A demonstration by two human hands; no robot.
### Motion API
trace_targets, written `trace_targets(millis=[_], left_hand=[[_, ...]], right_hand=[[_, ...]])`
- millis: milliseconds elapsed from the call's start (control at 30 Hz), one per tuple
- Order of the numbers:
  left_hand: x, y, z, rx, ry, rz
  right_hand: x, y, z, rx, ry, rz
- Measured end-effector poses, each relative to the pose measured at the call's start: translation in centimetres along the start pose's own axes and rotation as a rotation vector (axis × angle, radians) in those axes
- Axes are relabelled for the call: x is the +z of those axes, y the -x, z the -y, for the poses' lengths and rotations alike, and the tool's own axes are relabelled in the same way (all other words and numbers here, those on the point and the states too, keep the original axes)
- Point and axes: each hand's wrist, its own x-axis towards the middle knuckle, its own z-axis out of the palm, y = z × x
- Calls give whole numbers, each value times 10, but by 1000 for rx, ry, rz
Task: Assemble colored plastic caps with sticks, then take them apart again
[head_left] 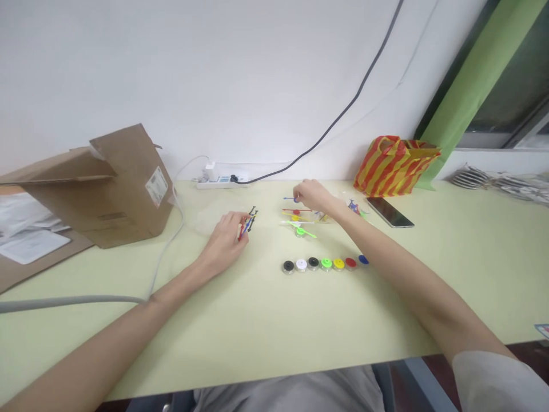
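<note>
My left hand (226, 240) rests on the pale green table (257, 320), fingers closed round a small bunch of thin coloured sticks (249, 222), red, blue and black. My right hand (312, 195) reaches further back and pinches a blue stick piece (291, 199) above a loose scatter of red, yellow and green stick pieces (298, 220). In front of that scatter lies a row of small round caps (326, 264): black, white, black, green, yellow, red, blue.
An open cardboard box (115, 189) stands at the left, with a grey cable (86, 300) crossing my left forearm. A power strip (221, 182) sits by the wall. A red-and-yellow striped bag (394, 166) and a dark phone (389, 212) lie at the right.
</note>
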Motion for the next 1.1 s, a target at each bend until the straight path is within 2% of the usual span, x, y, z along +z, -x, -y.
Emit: trace_targets(millis=[100, 167, 233, 300, 400, 500, 567, 667, 833, 1033, 1100], left_hand=[[0, -1, 2, 4, 3, 33], [-3, 0, -2, 27, 43, 56], [-7, 3, -11, 94, 103, 131], [-11, 7, -25, 197, 151, 249], [-14, 13, -50, 337, 153, 425], [-11, 17, -62, 432, 96, 490], [-7, 16, -59, 455, 56, 453], [-5, 11, -40, 419, 2, 336], [-5, 3, -11, 314, 20, 220], [-2, 2, -11, 256, 49, 229], [-4, 1, -10, 204, 47, 162]], right_hand=[[17, 1, -17, 2, -45, 69], [20, 3, -23, -27, -89, 98], [19, 3, -25, -59, -127, 116], [17, 2, -24, -74, -143, 112], [14, -2, -16, -102, -157, 34], [15, -5, 0, -189, -154, -18], [16, -6, 13, -248, -122, 6], [20, -5, 30, -318, -69, 51], [25, -4, 35, -340, -30, 55], [20, -1, 39, -366, -46, -11], [17, 0, 46, -403, -39, -20]])
